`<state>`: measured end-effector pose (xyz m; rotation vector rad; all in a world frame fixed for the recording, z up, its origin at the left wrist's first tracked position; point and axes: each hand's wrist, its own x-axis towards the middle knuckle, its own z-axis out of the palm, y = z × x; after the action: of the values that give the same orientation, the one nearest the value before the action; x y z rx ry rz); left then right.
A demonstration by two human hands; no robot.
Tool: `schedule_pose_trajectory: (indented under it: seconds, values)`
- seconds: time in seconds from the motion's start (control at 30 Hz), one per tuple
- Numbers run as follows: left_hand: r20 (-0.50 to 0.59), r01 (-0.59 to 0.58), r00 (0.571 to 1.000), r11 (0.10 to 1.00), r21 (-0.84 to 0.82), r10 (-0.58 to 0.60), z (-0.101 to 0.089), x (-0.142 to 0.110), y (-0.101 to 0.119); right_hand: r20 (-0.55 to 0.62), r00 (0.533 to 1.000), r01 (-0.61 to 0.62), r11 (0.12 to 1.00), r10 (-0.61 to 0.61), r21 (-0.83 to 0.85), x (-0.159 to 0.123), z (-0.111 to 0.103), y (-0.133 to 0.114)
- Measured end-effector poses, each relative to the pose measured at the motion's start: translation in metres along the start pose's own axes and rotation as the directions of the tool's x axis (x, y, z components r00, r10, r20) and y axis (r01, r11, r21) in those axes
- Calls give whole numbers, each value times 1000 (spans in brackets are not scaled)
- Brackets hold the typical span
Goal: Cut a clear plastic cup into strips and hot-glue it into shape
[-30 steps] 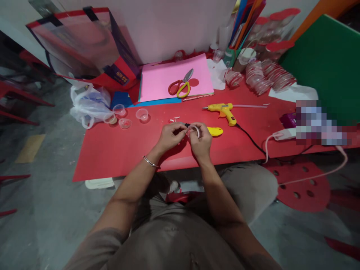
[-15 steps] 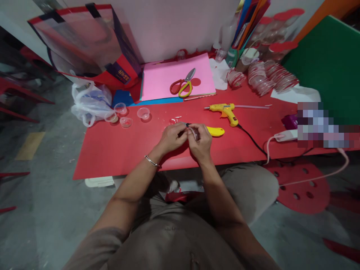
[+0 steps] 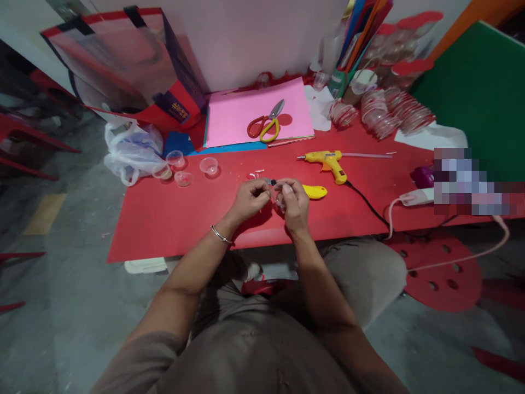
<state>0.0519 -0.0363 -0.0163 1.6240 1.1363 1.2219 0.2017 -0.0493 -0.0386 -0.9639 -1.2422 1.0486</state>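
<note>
My right hand point(image 3: 297, 205) is closed round a small clear plastic cup point(image 3: 280, 203), partly covered by the fingers. Just left of the cup, my left hand point(image 3: 251, 199) has thumb and index finger pinched together; whatever is between them is too small to make out. Beyond both hands a yellow utility knife point(image 3: 315, 191) lies on the red table point(image 3: 164, 219), its middle hidden by the right hand. White and red scraps point(image 3: 256, 174) are scattered near the knife's tip. Farther back rests a yellow glue gun point(image 3: 330, 162) with a glue stick in its rear.
Scissors point(image 3: 270, 123) lie on pink sheets point(image 3: 233, 117). Several clear cups point(image 3: 209, 166) stand at left, near a white plastic bag point(image 3: 133, 148) and a large tote bag point(image 3: 180, 104). Stacked cups point(image 3: 377, 112) lie back right. A power strip point(image 3: 417, 197) and cords run along the right.
My hands have drawn slightly apart. The cup has turned in my right hand and shows more now, while my left fingers have come away from it.
</note>
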Motion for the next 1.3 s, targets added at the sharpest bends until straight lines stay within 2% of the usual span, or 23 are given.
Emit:
schedule_pose_trajectory:
  seconds: [0.1, 0.2, 0.53, 0.6, 0.7, 0.87, 1.03, 1.1, 1.17, 1.23, 1.3]
  values:
    - [-4, 46, 999, 997, -69, -46, -1, 0, -4, -15, 998, -63, 994, 65, 86, 1, 1, 0]
    - [-14, 92, 995, 988, -127, -94, -2, -1, -4, -25, 997, -67, 992, 70, 111, 0, 1, 0]
    - [-21, 124, 992, 984, -129, -127, -5, 0, 2, -48, 997, -52, 998, 54, 41, 1, 0, 0]
    - [-40, 125, 991, 983, -133, -131, -5, 0, 1, -50, 996, -67, 996, 70, 61, 1, 1, 0]
    - [-122, 119, 983, 982, -145, -137, -3, 2, -1, -49, 993, -102, 987, 108, 124, 1, 2, 0]
    - [-175, 126, 976, 992, -15, -127, -1, 3, -4, -1, 987, -154, 936, 162, 318, 3, 2, 2]
    - [-205, 25, 979, 986, 163, 9, 0, 4, -9, 25, 982, -183, 893, 190, 412, 7, 2, 4]
    - [-223, 38, 975, 996, 82, -18, 0, 5, -9, 27, 979, -197, 888, 204, 415, 7, 2, 4]
    - [-215, 98, 967, 980, -171, -134, -1, 7, -8, 46, 977, -207, 875, 207, 438, 8, 2, 3]
    - [-153, 167, 953, 876, -452, -260, -3, 10, -4, 121, 972, -233, 847, 199, 478, 7, 1, 0]
    - [-76, 222, 938, 756, -616, -338, -5, 12, 1, 282, 940, -312, 814, 191, 490, 5, 0, -3]
